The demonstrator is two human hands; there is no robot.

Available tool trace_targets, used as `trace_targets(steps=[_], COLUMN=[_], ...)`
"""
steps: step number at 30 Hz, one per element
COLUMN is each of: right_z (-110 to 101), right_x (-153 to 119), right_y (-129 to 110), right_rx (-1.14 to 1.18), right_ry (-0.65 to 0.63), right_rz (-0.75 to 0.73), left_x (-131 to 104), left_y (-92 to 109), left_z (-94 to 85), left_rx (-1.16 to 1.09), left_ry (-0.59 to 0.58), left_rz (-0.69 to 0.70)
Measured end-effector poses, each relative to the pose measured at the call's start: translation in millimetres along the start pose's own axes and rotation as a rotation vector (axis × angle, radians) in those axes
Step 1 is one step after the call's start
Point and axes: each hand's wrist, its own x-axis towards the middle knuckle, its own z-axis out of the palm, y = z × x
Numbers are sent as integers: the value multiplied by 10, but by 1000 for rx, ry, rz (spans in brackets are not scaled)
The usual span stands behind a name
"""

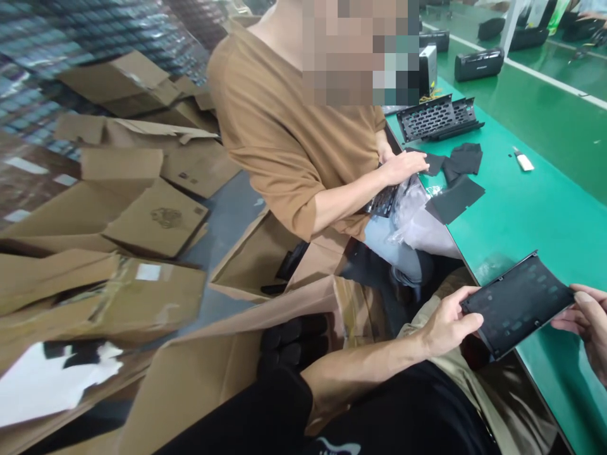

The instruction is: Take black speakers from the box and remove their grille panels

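Note:
A black perforated panel (519,306) with small tabs along its edges is held tilted over the front edge of the green table (540,208). My left hand (453,322) grips its left end, thumb on the inner face. At the panel's right end, my right hand (585,316) pinches the corner between thumb and fingers. A dark sheet seems to cover the panel's inner face, with the slots faintly showing. Farther up the table lie several black sheets (458,199) and black perforated housings (439,120).
A co-worker in a brown shirt (284,126) sits at the table's left edge, hands over a perforated part and clear plastic. Open cardboard boxes (190,379) stand at left, one holding black parts. A small bottle (523,160) lies on the table.

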Motion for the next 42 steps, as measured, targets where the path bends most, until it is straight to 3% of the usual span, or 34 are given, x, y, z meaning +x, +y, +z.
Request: trace_targets(steps=[12, 21, 25, 29, 35, 37, 39, 41, 42], right_z=[83, 41, -17, 49, 206, 124, 1, -112, -145], right_x=[-66, -2, 25, 34, 85, 35, -89, -200, -229], right_y=[-110, -11, -5, -94, -303, -390, -476, -533, -543], right_rx=[-4, 49, 21, -15, -184, -274, -366, -491, -647], right_ry=[26, 8, -20, -75, -242, -208, -88, 13, -44], right_rz=[36, 23, 27, 33, -23, -72, -184, -414, -643], left_x=[-9, -47, 9, 243, 527, 498, 452, 461, 491], left_y=[-36, -51, -38, 87, 318, 400, 473, 507, 506], left_z=[-1, -20, -155, -254, 44, 179, 299, 367, 373], left_rx=[29, -13, -153, -297, -472, -506, -543, -551, -538], left_ry=[37, 2, -100, -191, -528, -580, -554, -463, -397], left_rz=[7, 1, -29, -104, -421, -471, -463, -441, -425])
